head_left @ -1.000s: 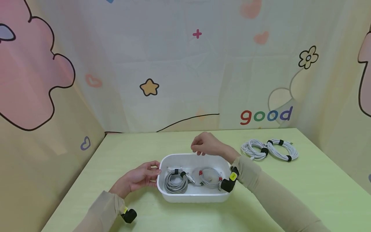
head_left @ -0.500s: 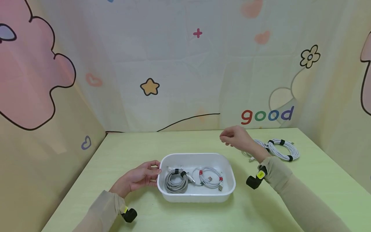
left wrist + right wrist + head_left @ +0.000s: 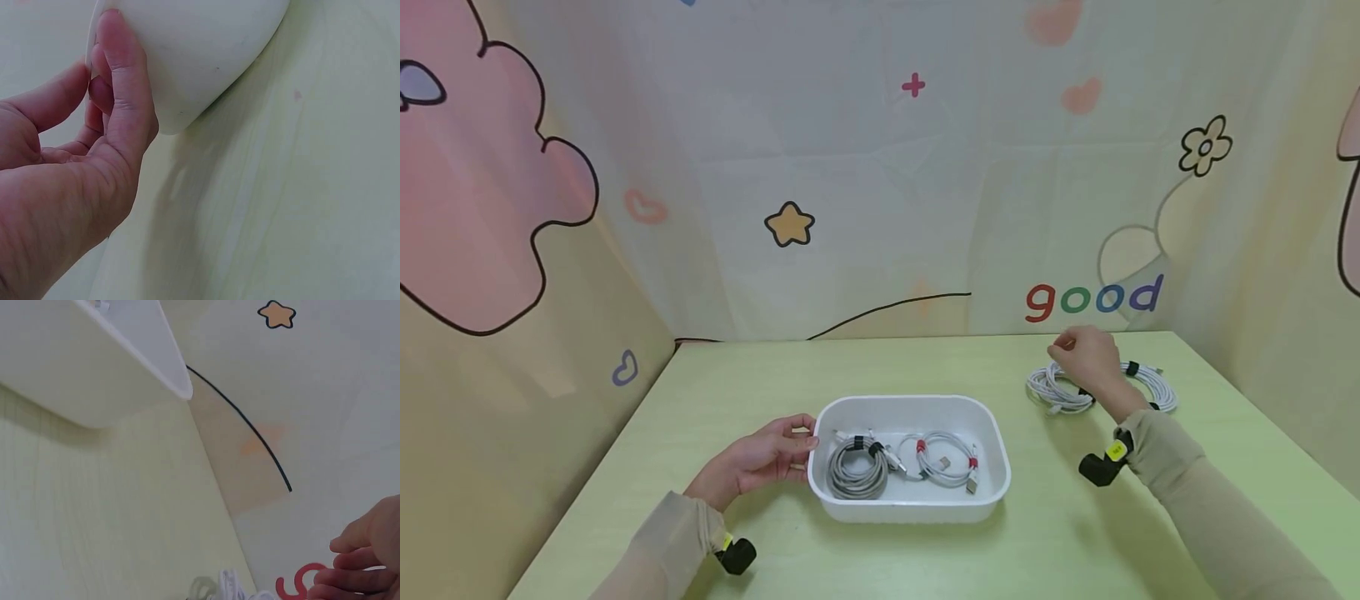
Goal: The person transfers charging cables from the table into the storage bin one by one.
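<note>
My left hand (image 3: 767,458) pinches the left end of a white plastic bin (image 3: 910,513), thumb and fingers on either side of its rim (image 3: 92,44). Inside the bin lie a thick grey cable coil (image 3: 850,487) with black ties and a thinner white USB cable (image 3: 921,447) with red ties. My right hand (image 3: 1086,358) holds nothing and hovers above two white cable coils with black ties, its fingers loosely bent. It overlaps the left coil (image 3: 1060,404) and partly hides the right coil (image 3: 1161,392). In the right wrist view, a white coil (image 3: 230,584) shows at the bottom edge.
Everything stands on a pale green table (image 3: 880,562). A printed cloth backdrop (image 3: 880,208) rises along the table's back edge, with more printed cloth on both sides. A small black camera (image 3: 1101,469) is strapped to the right wrist, another (image 3: 737,557) to the left.
My right hand has moved from over the bin rightward to above the white cable coils. The white cable in the bin is now fully uncovered. My left hand stays on the rim.
</note>
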{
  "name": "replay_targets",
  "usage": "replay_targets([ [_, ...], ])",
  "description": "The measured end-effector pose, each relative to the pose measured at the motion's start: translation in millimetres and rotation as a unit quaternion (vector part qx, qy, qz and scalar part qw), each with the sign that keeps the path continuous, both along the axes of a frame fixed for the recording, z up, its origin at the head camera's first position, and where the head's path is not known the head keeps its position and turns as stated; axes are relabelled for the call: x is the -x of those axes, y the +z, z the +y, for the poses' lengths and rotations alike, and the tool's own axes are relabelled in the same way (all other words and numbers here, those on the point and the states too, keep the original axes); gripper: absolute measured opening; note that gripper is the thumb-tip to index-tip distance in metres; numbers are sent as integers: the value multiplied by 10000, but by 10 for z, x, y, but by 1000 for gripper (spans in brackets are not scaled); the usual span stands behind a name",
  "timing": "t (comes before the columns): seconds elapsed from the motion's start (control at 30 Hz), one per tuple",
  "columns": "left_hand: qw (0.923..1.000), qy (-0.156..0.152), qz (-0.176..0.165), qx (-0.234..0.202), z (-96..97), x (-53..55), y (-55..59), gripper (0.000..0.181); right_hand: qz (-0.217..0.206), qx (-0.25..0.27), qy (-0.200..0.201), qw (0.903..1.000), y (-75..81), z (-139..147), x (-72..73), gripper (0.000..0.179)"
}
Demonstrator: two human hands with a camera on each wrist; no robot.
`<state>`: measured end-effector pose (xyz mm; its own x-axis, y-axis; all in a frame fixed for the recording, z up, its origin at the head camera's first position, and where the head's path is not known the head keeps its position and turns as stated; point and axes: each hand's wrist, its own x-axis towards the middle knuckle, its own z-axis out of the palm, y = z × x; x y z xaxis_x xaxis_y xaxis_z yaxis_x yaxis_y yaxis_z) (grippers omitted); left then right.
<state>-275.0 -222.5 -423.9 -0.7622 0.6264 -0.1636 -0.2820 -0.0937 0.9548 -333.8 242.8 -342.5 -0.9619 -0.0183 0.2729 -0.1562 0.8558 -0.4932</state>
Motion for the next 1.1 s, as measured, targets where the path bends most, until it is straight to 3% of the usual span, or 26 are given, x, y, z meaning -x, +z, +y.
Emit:
replay_targets([
  [0.13, 10000, -25, -1, 14, 4, 1, -15, 10, -406, -403, -346, 9978, -115, 192, 19, 30],
  [0.33, 10000, 32, 16, 51, -1, 0, -5, 11, -1315, -691, -765, 9859, -296, 372, 44, 40],
  [0.5, 9999, 31, 86, 102, 7, 11, 1, 10, -1584, -941, -893, 9788, -431, 466, 42, 41],
  [0.73, 10000, 35, 39, 56, 18, 3, 11, 9, -1695, -613, -730, 9809, -483, 519, 34, 31],
  [0.9, 9999, 76, 62, 115, 10, 3, 8, 9, -1796, -140, -594, 9818, -488, 554, 33, 35],
  [1.1, 9998, 91, 46, 165, 6, -4, 7, 10, -1382, -28, -805, 9871, -504, 574, 60, 31],
])
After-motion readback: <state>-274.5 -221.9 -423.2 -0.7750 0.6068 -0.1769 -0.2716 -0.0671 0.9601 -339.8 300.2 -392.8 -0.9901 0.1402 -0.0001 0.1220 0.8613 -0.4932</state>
